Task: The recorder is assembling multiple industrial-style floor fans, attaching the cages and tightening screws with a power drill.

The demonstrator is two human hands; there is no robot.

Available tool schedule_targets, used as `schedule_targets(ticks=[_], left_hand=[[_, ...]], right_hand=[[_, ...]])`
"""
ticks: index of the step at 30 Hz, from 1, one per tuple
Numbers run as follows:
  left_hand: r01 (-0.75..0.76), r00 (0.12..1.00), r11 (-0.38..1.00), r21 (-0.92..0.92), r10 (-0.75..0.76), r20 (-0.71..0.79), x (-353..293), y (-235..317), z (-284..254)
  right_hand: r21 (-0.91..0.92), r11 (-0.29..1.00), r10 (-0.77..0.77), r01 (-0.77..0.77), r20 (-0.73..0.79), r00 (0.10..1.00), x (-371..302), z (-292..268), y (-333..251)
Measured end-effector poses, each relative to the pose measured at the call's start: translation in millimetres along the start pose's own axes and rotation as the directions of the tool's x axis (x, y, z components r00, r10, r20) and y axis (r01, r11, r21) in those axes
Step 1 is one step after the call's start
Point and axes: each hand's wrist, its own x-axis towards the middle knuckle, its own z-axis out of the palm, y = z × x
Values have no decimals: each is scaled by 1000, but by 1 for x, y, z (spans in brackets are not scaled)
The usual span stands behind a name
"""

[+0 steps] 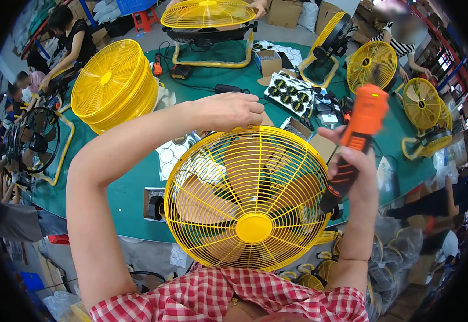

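Observation:
A round fan with a yellow wire grille (254,228) stands close in front of me, its pale brown blades showing through the bars. My left hand (231,111) is at the top of the grille's rim. Its fingers are curled down and pressed together there, and whatever they pinch is hidden. Beside the fan's right edge, my right hand (358,166) grips an orange and black cordless screwdriver (371,110). The tool is tilted, with its dark nose pointing down and left near the rim. Its upper end is blurred by motion.
Stacked yellow grilles (110,88) stand at left on the green table (121,204). Behind the fan lie a sheet of round black labels (290,94), an open carton (269,61) and cables. Other fans, including a yellow one (372,67), line the table, with people working around it.

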Motion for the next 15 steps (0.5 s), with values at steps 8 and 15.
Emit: schedule_targets(ticks=[8, 15], left_hand=[[-115, 992, 993, 25, 116, -51, 3, -3, 3], [166, 979, 977, -132, -179, -97, -3, 1, 22]], right_hand=[[-227, 906, 367, -358, 0, 930, 13, -15, 38], [-264, 903, 355, -338, 18, 935, 12, -19, 40]])
